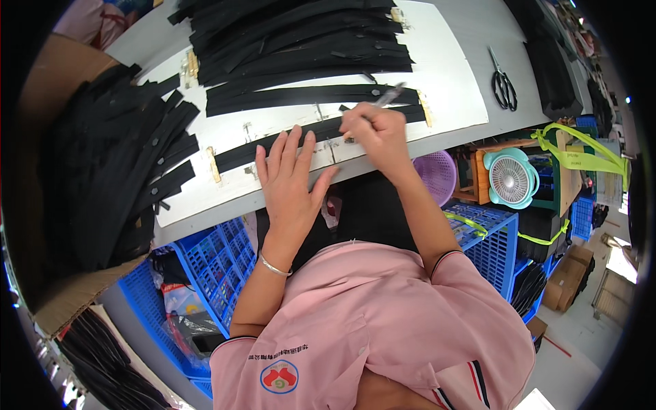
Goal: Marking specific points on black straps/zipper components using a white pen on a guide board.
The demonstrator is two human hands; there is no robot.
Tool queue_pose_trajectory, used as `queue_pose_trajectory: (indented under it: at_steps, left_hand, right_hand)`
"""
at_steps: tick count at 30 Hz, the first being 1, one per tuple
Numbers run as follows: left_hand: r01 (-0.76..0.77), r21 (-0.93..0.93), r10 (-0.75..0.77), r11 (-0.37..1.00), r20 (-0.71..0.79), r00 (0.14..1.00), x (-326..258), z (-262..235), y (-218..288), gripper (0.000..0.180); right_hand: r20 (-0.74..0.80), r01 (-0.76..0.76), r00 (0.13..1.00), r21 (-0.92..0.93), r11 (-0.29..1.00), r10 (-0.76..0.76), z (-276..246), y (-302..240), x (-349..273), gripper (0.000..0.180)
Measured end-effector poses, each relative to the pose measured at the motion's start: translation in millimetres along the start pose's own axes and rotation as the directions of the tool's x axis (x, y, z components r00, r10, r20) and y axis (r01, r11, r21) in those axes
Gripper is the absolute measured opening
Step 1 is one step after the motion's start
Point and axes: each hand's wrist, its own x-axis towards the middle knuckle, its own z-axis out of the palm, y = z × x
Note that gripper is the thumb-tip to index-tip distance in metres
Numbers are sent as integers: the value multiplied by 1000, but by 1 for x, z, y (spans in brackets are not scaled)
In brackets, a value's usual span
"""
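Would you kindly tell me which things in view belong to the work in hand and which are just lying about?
In the work, it seems:
- near black strip, under the left hand
- clear pen-like tool, in the right hand
- white board

Apparently just lying about:
- scissors
- turquoise fan
- purple basket

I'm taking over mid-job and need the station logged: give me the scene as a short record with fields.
Left hand: palm down, fingers spread, on the nearest black strip
Right hand: holds a clear pen over that strip; pen tip not clearly visible
Work surface: white board on a grey table
Beyond the hands: more black strips lying across the board
Left side: cardboard box heaped with black pieces
Right side: scissors on the table; turquoise fan lower down
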Motion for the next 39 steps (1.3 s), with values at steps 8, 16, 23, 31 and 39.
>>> queue_pose_trajectory:
  at_steps: [8, 16, 23, 31, 39]
  left_hand:
    - [2, 17, -2, 1000, 1, 1000, 2, -2, 4, 60]
    - [-204, -231, 184, 951, -106, 977, 57, 32, 48, 27]
    - [-157, -253, 127, 955, -133, 983, 79, 72, 61, 14]
    - [-157, -207, 128, 966, -147, 981, 80, 72, 63, 16]
    - [-151, -220, 119, 964, -152, 981, 78, 72, 61, 16]
  right_hand:
    - [-258, -90, 964, -92, 992, 64, -78, 23, 8, 21]
    - [-185, -137, 976, -95, 986, 118, -80, 27, 7, 22]
    - [-146, -76, 988, -229, 970, 43, -78, 27, 7, 18]
    - [-171, -17, 984, -313, 950, -39, -77, 32, 10, 21]
    - [-191, 14, 978, -359, 933, -89, -73, 32, 9, 23]
